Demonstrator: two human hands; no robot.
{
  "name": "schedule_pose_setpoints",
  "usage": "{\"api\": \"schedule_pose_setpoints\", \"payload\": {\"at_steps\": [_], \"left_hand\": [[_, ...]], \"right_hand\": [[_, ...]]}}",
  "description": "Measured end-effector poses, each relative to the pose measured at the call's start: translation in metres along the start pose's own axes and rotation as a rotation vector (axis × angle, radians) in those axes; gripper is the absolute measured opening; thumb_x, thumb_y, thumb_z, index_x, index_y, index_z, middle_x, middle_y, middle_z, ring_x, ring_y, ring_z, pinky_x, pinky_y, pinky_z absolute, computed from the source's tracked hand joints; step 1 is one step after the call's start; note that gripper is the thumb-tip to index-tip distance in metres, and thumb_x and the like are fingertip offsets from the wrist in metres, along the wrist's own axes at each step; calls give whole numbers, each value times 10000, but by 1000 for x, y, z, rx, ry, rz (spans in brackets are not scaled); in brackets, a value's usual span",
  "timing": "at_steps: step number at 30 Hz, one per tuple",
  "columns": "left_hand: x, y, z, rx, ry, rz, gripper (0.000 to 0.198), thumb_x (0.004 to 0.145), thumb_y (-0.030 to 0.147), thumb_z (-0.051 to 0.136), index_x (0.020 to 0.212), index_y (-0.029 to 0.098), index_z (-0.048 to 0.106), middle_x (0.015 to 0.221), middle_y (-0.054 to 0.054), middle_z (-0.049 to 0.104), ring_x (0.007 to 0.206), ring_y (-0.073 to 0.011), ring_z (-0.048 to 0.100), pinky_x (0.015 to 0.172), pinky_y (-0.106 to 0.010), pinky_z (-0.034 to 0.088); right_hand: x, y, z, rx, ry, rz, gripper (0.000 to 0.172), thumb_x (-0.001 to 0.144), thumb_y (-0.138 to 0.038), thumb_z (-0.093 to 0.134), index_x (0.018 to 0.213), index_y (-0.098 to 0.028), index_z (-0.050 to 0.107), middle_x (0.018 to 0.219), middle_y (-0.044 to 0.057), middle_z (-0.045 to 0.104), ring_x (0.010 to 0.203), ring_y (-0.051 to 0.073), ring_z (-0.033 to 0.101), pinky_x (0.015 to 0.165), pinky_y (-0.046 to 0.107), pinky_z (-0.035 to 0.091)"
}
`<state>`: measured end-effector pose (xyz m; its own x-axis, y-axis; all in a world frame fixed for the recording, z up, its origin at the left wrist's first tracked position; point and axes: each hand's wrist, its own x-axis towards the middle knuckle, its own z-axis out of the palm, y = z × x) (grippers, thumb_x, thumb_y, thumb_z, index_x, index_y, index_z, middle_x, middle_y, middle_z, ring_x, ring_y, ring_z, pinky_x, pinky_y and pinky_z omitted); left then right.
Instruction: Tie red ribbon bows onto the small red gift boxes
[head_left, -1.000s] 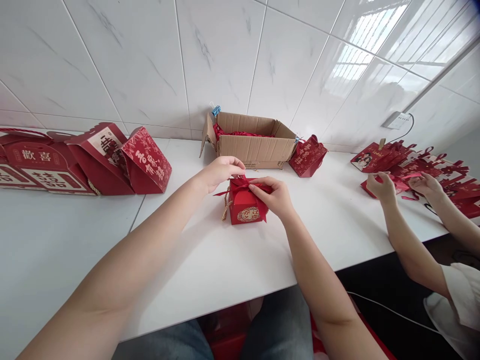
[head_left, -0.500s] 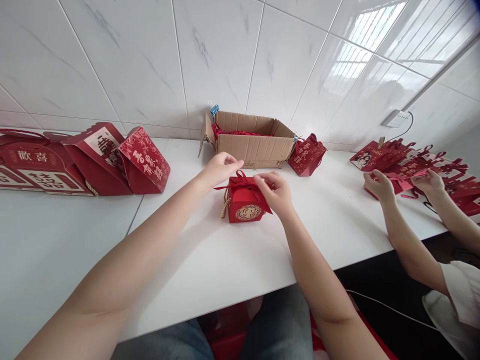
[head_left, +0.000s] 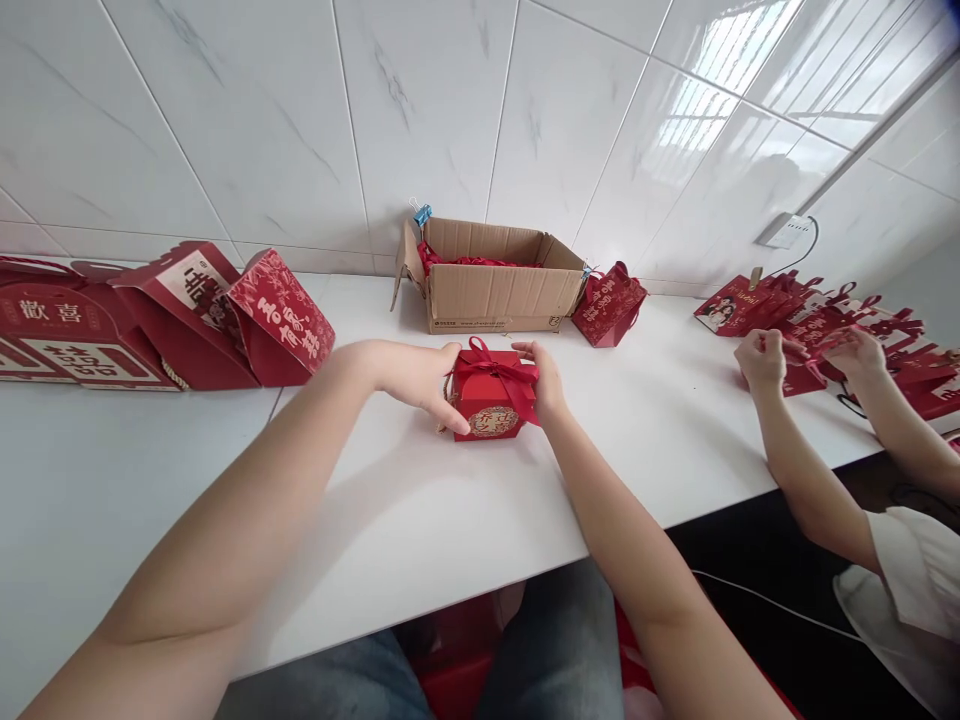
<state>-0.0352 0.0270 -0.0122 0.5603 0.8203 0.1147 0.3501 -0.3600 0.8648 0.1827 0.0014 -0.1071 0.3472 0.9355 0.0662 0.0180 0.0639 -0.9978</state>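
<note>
A small red gift box [head_left: 487,425] with a round gold emblem stands upright on the white table, in front of me. On its top sits a tied red ribbon bow [head_left: 499,372], one tail hanging over the front. My left hand [head_left: 424,378] is closed round the box's left side, thumb at the lower front corner. A twisted gold cord [head_left: 444,425] hangs there, partly covered by that hand. My right hand [head_left: 546,380] grips the right side, its fingers reaching behind the box and partly hidden.
Behind the gift box stands an open cardboard box [head_left: 495,295] with red ribbon inside. A red bag-shaped box [head_left: 611,308] is beside it. Larger red boxes [head_left: 281,315] line the left. At right, a co-worker's hands [head_left: 765,360] handle ribbon near several red boxes [head_left: 825,325].
My hands have come down from the bow to the gift box's two sides and taken hold of it. The co-worker's hands have shifted slightly.
</note>
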Motion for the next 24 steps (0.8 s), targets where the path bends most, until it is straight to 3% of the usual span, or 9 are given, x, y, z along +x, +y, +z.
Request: {"api": "schedule_pose_setpoints", "payload": {"at_steps": [1, 3, 5, 7, 10, 12, 17, 21, 24], "left_hand": [[2, -2, 7, 65, -128, -65, 584, 290, 297, 887, 802, 233, 614, 588, 58, 596, 488, -177, 571, 436, -226, 326], [5, -3, 18, 124, -164, -118, 614, 293, 318, 890, 817, 233, 581, 595, 57, 588, 478, -177, 556, 425, -236, 316], [8, -8, 26, 126, -121, -120, 681, 321, 345, 894, 904, 227, 561, 697, 22, 635, 562, -199, 597, 467, -242, 370], [9, -19, 35, 91, -90, -80, 776, 402, 379, 885, 1061, 223, 506, 913, -41, 672, 772, -239, 650, 595, -267, 468], [9, -46, 52, -5, 113, 144, 863, 559, 396, 833, 1257, 229, 354, 1305, -123, 522, 1168, -257, 548, 913, -338, 486], [9, -64, 63, -43, 279, 251, 899, 580, 383, 829, 1295, 225, 307, 1380, -143, 438, 1267, -264, 465, 1004, -380, 453], [13, -88, 72, 17, 533, 313, 979, 589, 359, 838, 1344, 211, 233, 1429, -190, 329, 1351, -311, 367, 1012, -410, 469], [17, -95, 69, 57, 582, 276, 938, 586, 334, 840, 1294, 214, 238, 1393, -191, 320, 1348, -318, 365, 1034, -436, 446], [16, -98, 67, 45, 570, 291, 892, 583, 310, 839, 1238, 245, 237, 1370, -169, 311, 1332, -303, 386, 1021, -431, 451]], "right_hand": [[3, 5, 0, 6, -2, 4, 491, 834, -627, 383, 955, -218, 626, 1077, 76, 633, 901, 208, 628, 743, 336, 528], [8, 13, -2, 11, 2, 7, 504, 834, -640, 377, 923, -206, 618, 1006, 75, 658, 873, 204, 640, 736, 336, 532], [15, 18, -6, 18, 23, 9, 511, 841, -642, 358, 905, -199, 606, 957, 80, 676, 853, 204, 646, 718, 337, 532], [23, 22, -13, 22, 83, 2, 507, 844, -627, 337, 921, -196, 593, 973, 92, 677, 859, 208, 642, 699, 337, 526], [32, 26, -22, 10, 175, -29, 497, 833, -601, 316, 967, -201, 578, 1061, 108, 649, 882, 211, 632, 687, 339, 515], [36, 29, -25, -11, 169, -50, 481, 818, -572, 313, 971, -205, 583, 1070, 110, 642, 871, 213, 639, 684, 346, 515], [27, 33, -10, -121, -36, -139, 371, 702, -353, 461, 1011, -215, 613, 1107, 95, 643, 941, 238, 636, 782, 402, 524], [13, 35, 3, -231, -194, -223, 601, 567, -224, 633, 1164, -216, 569, 1289, 124, 561, 1120, 294, 567, 947, 467, 462], [6, 33, 7, -306, -276, -294, 804, 545, -276, 748, 1297, -232, 466, 1411, 137, 451, 1250, 314, 477, 1018, 488, 421]]}}
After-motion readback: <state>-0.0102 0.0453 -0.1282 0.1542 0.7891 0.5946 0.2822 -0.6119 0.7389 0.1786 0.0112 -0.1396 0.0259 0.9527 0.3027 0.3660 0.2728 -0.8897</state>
